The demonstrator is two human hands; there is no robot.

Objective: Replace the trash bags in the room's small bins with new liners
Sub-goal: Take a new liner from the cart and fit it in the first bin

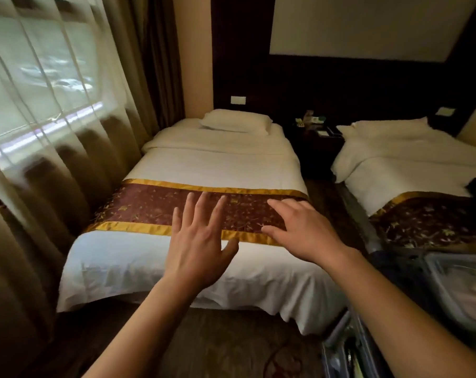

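bins: honestly can't see a single one in this shot, and no old bags or new liners either. My guess is they're on the floor somewhere out of frame, maybe by the nightstand (317, 148) or behind me.
how a liner should handle: thin plastic, so next to no weight, floppy, a bit slick, and easy to tear if yanked.
where to grab: I'd bunch the old bag at its top edge where it folds over the rim and lift straight up. For a fresh one, pinch the mouth and shake it open.
left hand (195, 241): fingers straight and fanned out, holding nothing, up in front of the near bed (204, 165).
right hand (299, 230): palm down, fingers loosely stretched, also empty, over the bed runner (149, 205). Can't tell if it's actually touching the fabric.
other stuff: second bed (395, 170) on the right, open suitcase (455, 282) bottom right, sheer curtain (54, 118) on the left.
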